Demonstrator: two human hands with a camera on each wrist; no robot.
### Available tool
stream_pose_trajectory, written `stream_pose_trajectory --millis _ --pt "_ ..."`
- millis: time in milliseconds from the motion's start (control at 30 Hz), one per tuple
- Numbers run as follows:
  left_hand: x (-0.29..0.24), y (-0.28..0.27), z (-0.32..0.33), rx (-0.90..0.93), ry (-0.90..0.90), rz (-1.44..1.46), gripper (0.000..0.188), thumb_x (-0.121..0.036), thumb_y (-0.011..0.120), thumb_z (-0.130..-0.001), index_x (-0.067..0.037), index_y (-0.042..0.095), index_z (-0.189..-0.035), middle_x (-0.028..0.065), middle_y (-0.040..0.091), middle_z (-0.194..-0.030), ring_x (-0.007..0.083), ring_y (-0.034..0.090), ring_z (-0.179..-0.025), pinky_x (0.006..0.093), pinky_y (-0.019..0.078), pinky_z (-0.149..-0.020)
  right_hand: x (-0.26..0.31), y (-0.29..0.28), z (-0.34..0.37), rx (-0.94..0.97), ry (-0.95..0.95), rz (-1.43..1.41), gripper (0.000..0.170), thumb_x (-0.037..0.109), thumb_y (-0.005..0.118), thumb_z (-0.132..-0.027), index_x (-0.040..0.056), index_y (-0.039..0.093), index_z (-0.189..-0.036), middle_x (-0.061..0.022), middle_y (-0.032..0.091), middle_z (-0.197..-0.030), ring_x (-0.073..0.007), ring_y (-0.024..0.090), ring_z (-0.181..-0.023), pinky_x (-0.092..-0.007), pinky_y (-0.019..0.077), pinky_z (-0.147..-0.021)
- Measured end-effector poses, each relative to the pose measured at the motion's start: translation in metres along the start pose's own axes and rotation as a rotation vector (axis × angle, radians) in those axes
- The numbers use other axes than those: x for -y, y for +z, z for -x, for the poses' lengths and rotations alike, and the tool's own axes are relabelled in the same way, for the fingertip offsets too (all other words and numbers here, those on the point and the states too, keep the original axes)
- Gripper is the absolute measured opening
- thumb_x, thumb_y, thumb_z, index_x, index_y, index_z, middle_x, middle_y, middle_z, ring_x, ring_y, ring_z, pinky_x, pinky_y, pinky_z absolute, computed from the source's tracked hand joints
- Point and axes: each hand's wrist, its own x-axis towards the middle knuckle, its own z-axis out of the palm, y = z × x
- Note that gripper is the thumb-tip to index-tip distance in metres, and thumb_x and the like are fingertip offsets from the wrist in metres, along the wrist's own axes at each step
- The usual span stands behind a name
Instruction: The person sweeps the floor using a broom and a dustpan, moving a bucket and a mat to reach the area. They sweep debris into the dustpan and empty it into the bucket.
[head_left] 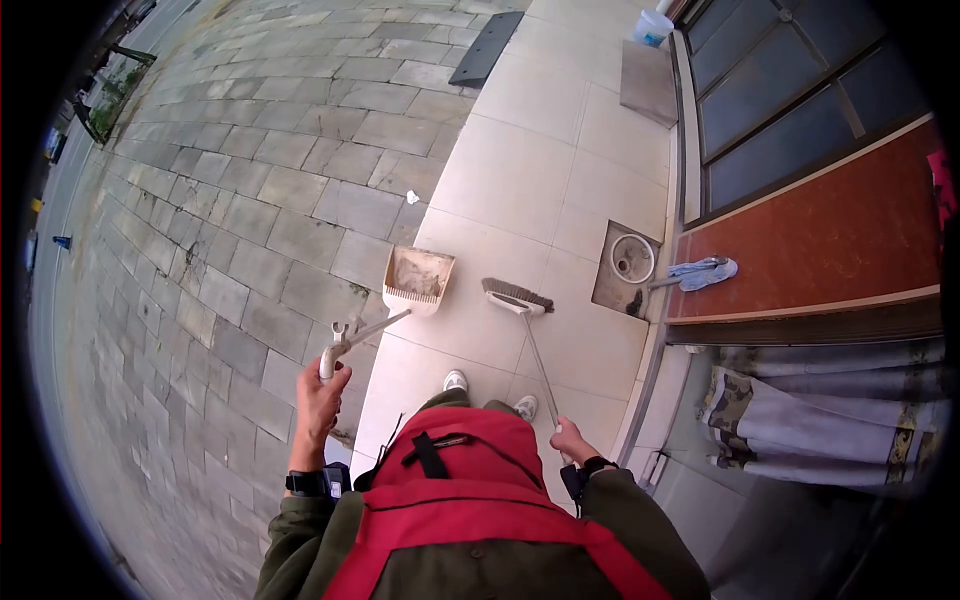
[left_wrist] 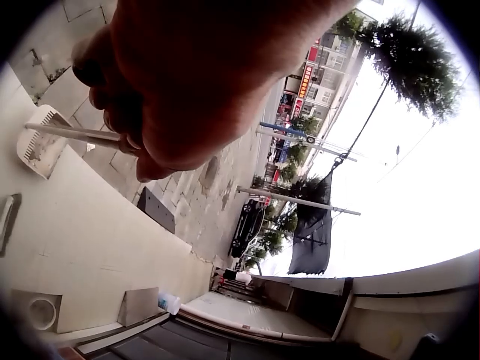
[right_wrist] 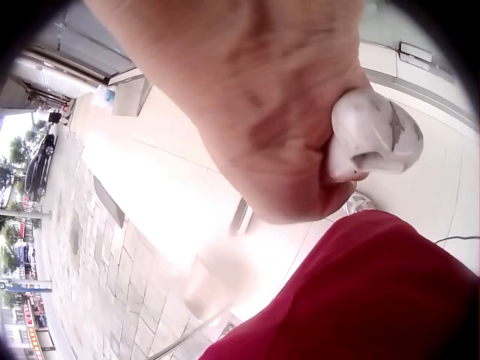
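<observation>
In the head view my left hand (head_left: 320,398) grips the pale handle of a long-handled dustpan (head_left: 408,305). The pan sits on the tiles by the paving edge, with greyish dirt (head_left: 412,275) in it and a comb-like row of teeth. My right hand (head_left: 570,441) holds the stick of a broom (head_left: 540,365). To the right of the pan, apart from it, the grey-bristled broom head (head_left: 518,296) is down on the tiles. In the right wrist view, the white end cap (right_wrist: 379,135) of the broom stick sticks out beside the curled right hand (right_wrist: 270,127).
A small white scrap (head_left: 412,197) lies on the grey paving. Right of the broom, a square recess (head_left: 610,290) holds a round pipe, near a blue-and-white cloth (head_left: 703,272) on a stick. A dark ramp (head_left: 487,48) lies along the tile edge. A red apron covers my front.
</observation>
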Motion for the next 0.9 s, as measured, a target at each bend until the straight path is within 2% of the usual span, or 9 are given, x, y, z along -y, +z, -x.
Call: stream_pose_trajectory --millis 67,100,167,367,467,567,667,700,900 --pt "-0.006 -0.007 0.006 -0.043 -0.021 0.042 0.013 -0.015 0.064 -0.085 -0.005 0.057 -0.090 -0.0055 0.046 -0.053 0.0034 0.039 -0.038 0.0200 0.0297 -0.034 0.017 0.001 -0.105 -0.044 -0.057 -0.126 0.077 0.001 0.057 -0.060 -0.0048 0.039 -0.134 -0.0170 0.060 -0.087 -0.0228 0.059 -0.073 -0.0334 0.0475 -0.062" --pt "-0.012 -0.010 0.010 -0.053 -0.012 0.056 0.014 -0.015 0.063 -0.085 -0.004 0.057 -0.092 -0.0052 0.045 -0.053 0.0032 0.039 -0.038 0.0200 0.0294 -0.034 0.095 -0.045 -0.101 0.083 0.052 -0.302 0.084 0.000 0.057 -0.059 -0.0017 0.032 -0.139 -0.0157 0.058 -0.087 -0.0230 0.057 -0.067 -0.0357 0.0456 -0.055" --pt "-0.019 -0.021 0.017 -0.104 0.007 0.106 0.015 -0.016 0.062 -0.086 -0.004 0.058 -0.093 -0.0048 0.045 -0.053 0.0034 0.039 -0.038 0.0200 0.0291 -0.034 0.170 -0.082 -0.112 0.108 0.101 -0.474 0.091 -0.002 0.054 -0.060 0.0032 0.021 -0.145 -0.0135 0.054 -0.081 -0.0214 0.053 -0.060 -0.0365 0.0427 -0.047" --pt "-0.024 -0.069 0.028 -0.142 0.020 0.366 0.022 -0.023 0.061 -0.089 -0.002 0.058 -0.097 -0.0040 0.043 -0.054 0.0044 0.039 -0.039 0.0201 0.0291 -0.035 0.202 -0.075 -0.062 0.202 0.160 -0.678 0.094 -0.004 0.051 -0.064 0.0083 0.009 -0.147 -0.0097 0.050 -0.081 -0.0191 0.051 -0.052 -0.0336 0.0419 -0.041" --pt "-0.035 -0.081 0.033 -0.192 0.019 0.471 0.022 -0.024 0.059 -0.091 -0.003 0.058 -0.097 -0.0036 0.043 -0.054 0.0045 0.038 -0.039 0.0197 0.0290 -0.036 0.224 -0.089 -0.005 0.419 0.135 -0.678 0.079 -0.006 0.050 -0.063 0.0070 0.028 -0.138 -0.0075 0.051 -0.083 -0.0160 0.050 -0.046 -0.0294 0.0396 -0.036" --pt "-0.039 -0.085 0.029 -0.232 0.039 0.497 0.021 -0.024 0.059 -0.091 -0.003 0.057 -0.096 -0.0036 0.044 -0.054 0.0043 0.037 -0.039 0.0195 0.0290 -0.036 0.236 -0.102 0.015 0.609 0.147 -0.718 0.053 -0.007 0.049 -0.062 0.0077 0.045 -0.113 -0.0062 0.050 -0.079 -0.0133 0.047 -0.043 -0.0265 0.0367 -0.033" --pt "-0.038 -0.081 0.020 -0.261 0.052 0.445 0.022 -0.024 0.059 -0.091 -0.003 0.057 -0.097 -0.0040 0.044 -0.054 0.0039 0.037 -0.039 0.0192 0.0287 -0.036 0.242 -0.092 -0.003 0.766 0.270 -0.724 0.035 -0.004 0.050 -0.063 0.0087 0.048 -0.096 -0.0040 0.048 -0.074 -0.0112 0.047 -0.042 -0.0239 0.0346 -0.032" --pt "-0.038 -0.079 0.015 -0.273 0.061 0.416 0.022 -0.024 0.059 -0.091 -0.003 0.057 -0.097 -0.0042 0.044 -0.055 0.0037 0.036 -0.039 0.0191 0.0287 -0.036 0.243 -0.082 -0.020 0.913 0.254 -0.717 0.037 -0.005 0.050 -0.064 0.0085 0.046 -0.098 -0.0055 0.051 -0.083 -0.0111 0.049 -0.043 -0.0237 0.0372 -0.032" --pt "-0.053 -0.055 0.002 -0.322 0.039 0.305 0.023 -0.025 0.059 -0.091 -0.003 0.056 -0.096 -0.0049 0.043 -0.055 0.0027 0.036 -0.039 0.0194 0.0286 -0.035 0.300 -0.091 -0.073 0.866 0.146 -0.667 0.007 0.008 0.054 -0.071 0.0118 0.050 -0.075 0.0029 0.049 -0.062 -0.0029 0.043 -0.048 -0.0192 0.0285 -0.038"
